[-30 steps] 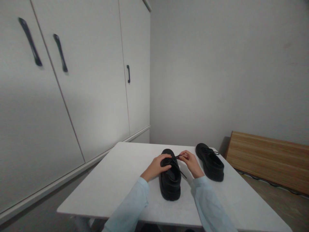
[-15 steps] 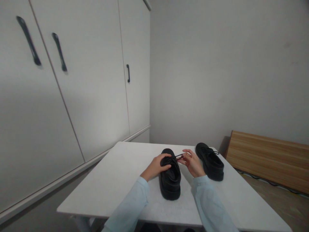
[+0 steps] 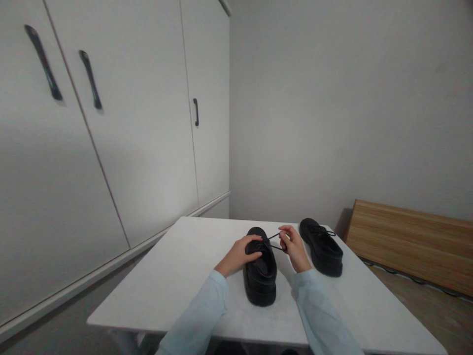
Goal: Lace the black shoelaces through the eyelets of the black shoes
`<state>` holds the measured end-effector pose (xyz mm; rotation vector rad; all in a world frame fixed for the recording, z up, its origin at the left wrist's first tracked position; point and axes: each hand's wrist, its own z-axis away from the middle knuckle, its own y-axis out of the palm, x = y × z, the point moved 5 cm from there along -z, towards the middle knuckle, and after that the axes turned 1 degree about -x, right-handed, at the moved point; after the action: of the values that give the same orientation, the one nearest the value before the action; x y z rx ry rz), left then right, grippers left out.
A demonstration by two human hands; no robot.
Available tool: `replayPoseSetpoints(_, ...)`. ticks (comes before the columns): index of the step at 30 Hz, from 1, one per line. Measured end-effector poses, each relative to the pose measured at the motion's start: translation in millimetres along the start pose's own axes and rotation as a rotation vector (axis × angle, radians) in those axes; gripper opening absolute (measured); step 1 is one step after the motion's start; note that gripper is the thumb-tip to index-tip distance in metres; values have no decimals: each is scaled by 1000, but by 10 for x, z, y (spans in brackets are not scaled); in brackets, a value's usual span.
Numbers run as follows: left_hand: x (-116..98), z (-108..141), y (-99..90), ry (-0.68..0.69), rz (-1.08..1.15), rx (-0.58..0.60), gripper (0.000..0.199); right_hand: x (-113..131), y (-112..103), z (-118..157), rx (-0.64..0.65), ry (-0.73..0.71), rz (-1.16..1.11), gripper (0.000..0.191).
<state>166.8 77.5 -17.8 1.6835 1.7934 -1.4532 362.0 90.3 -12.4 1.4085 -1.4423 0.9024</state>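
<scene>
A black lace-up shoe (image 3: pixel 261 283) stands on the white table with its toe pointing away from me. My left hand (image 3: pixel 240 255) grips it from the left side, fingers across the lacing and thumb near the opening. To the right of the shoe, my right hand (image 3: pixel 291 245) pinches the black shoelace (image 3: pixel 274 236), drawn out taut in two strands from the lacing. The fingertips partly hide the end of the lace. The second black shoe (image 3: pixel 325 251), with its lace in a loop, sits just right of my right hand.
The white table (image 3: pixel 155 291) bears both shoes. Tall white cabinets (image 3: pixel 148 123) with dark handles rise on the left. A wood-grain board (image 3: pixel 410 241) leans near the wall at the right.
My right hand has shifted slightly and its fingers have closed more around the lace. The two lace strands now spread apart. My left hand and both shoes stay put.
</scene>
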Motion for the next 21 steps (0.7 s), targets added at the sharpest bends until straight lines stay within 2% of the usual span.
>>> replayPoseSetpoints(8,3,-5,4,-6,6,1,46,140,20,43,-58,-356,417,17)
replayPoseSetpoints(11,4,-5,4,-7,6,0,46,169,32,69,-59,-483,601,21)
replayPoseSetpoints(14,2,-4,4,-2,6,1,46,151,26,87,-45,-524,716,29)
replayPoseSetpoints(17,0,-3,1,-2,3,0,46,147,6,97,-70,-534,726,33)
replayPoseSetpoints(21,-14,-2,-1,7,1,3,45,147,3,63,-39,-451,582,19)
